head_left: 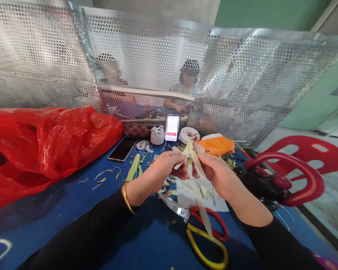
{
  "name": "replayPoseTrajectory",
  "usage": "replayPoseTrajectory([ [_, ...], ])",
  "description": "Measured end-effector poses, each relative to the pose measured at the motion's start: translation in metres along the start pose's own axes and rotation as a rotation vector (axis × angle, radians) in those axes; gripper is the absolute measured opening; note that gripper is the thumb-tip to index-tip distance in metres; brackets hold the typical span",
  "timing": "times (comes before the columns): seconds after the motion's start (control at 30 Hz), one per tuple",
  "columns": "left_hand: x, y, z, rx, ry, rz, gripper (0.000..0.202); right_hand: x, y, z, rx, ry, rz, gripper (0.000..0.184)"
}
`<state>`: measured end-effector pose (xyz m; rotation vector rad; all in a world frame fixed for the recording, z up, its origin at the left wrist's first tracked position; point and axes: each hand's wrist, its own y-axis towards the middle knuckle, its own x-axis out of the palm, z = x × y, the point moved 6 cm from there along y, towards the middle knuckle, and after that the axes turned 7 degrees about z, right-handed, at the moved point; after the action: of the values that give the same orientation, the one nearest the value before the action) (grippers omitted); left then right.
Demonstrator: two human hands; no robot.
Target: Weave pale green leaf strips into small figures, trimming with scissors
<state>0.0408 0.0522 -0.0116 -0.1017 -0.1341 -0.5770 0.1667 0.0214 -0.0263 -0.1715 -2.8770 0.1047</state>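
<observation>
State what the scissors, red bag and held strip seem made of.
Scissors: glinting metal blades; smooth red and yellow handles, perhaps plastic-coated. Red bag: thin plastic, glossy and crinkled. Held strip: probably dried husk, matt, pale and papery-looking.

On counter (146, 240): bag (59, 142), left; flat phone (122, 149), right of bag. Rear row, left to right: case (137, 130), string ball (157, 136), upright phone (172, 128), roll (184, 137). Front centre: scissors (182, 212), at near edge of paper (186, 197). Above counter: leaf (197, 165), between left hand (167, 165) and right hand (215, 170). Behind counter: partition (149, 48). Beyond counter, right: chair (301, 148).

Cream strip (196, 163), red-and-yellow-handled scissors (183, 212), blue table (146, 240), brown checkered case (137, 130), red bag (59, 146)
</observation>
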Motion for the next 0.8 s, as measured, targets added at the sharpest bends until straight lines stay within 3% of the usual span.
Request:
replayPoseTrajectory([
  [0.1,0.005,0.0,0.0,0.068,0.128,-0.034,0.023,-0.003,0.002,0.001,-0.047,-0.071,0.054,0.03],
  [0.27,0.01,-0.002,0.001,0.152,0.38,-0.083,0.032,-0.007,0.004,0.001,-0.132,-0.122,0.151,0.027],
  [0.5,0.0,0.005,-0.013,0.12,0.394,0.05,0.033,0.005,-0.001,0.001,-0.186,-0.345,0.075,0.019],
  [0.63,0.0,0.007,-0.017,0.134,0.374,0.04,0.027,0.006,-0.003,0.0,-0.188,-0.39,0.045,0.018],
  [0.8,0.003,0.005,-0.012,0.123,0.263,0.005,0.026,0.009,-0.004,0.001,-0.078,-0.279,-0.017,0.023],
])
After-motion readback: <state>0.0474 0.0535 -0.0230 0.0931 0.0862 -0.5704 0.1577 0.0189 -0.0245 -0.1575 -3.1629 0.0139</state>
